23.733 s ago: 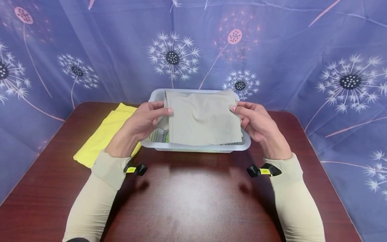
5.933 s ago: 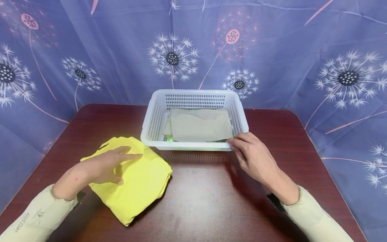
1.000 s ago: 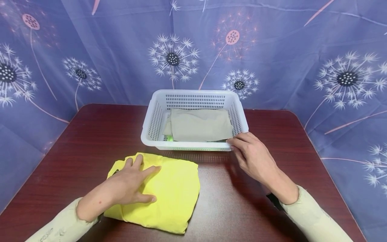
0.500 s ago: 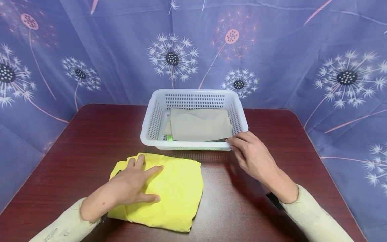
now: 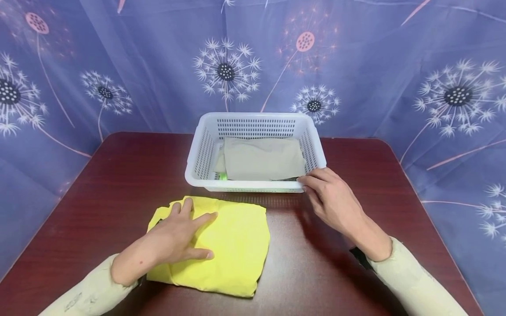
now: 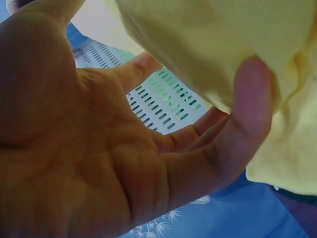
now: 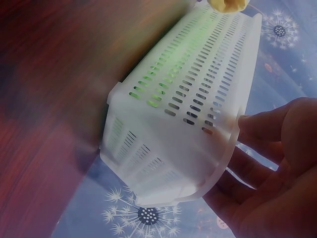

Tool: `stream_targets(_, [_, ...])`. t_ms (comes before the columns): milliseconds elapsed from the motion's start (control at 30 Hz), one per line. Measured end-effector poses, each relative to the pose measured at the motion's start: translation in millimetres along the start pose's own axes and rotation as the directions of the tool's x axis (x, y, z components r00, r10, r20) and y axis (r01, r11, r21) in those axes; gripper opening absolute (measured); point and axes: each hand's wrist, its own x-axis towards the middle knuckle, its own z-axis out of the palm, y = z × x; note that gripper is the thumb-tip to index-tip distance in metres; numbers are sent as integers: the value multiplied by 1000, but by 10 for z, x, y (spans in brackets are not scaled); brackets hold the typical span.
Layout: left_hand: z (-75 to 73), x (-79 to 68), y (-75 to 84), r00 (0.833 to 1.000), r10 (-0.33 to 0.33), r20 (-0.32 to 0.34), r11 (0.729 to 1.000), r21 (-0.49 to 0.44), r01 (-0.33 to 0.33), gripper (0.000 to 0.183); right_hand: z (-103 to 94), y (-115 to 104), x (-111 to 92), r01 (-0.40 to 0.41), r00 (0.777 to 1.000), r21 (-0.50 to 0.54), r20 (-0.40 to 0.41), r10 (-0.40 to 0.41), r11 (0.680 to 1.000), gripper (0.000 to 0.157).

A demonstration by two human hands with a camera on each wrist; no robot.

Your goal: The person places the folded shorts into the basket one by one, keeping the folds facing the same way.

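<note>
A folded yellow cloth [image 5: 233, 250] with a small black tag lies on the near table. My left hand [image 5: 174, 239] rests on its left part, fingers and thumb spread; the left wrist view shows the palm and fingertips against the yellow fabric [image 6: 198, 44]. Behind it stands a white perforated plastic basket [image 5: 253, 184]. My right hand [image 5: 336, 202] pinches the rim at the near right corner. In the right wrist view the thumb [image 7: 262, 124] is on the basket's outer side, other fingers behind the rim. Inside the basket lies a folded grey-beige cloth [image 5: 264, 158].
Bright green [image 5: 222, 176] and a dark patterned edge [image 5: 290, 179] show beneath the grey-beige cloth. The dark red wooden table [image 5: 130, 162] has a blue dandelion-print curtain [image 5: 158, 57] behind it and at both sides.
The grey-beige cloth, earlier held up by both hands, lies in the basket. The yellow cloth has come from the left to the near middle, sliding slightly right lately; the right hand stays on the rim.
</note>
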Motion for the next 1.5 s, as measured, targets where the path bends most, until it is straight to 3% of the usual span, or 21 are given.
stream_targets(667, [36, 48, 109, 999, -30, 10, 999, 11, 30, 92, 22, -1, -16, 2, 1000, -6, -4, -2, 1000, 17])
stream_targets(1500, [45, 116, 212, 1000, -15, 6, 1000, 7, 15, 92, 3, -2, -12, 3, 1000, -14, -9, -3, 1000, 18])
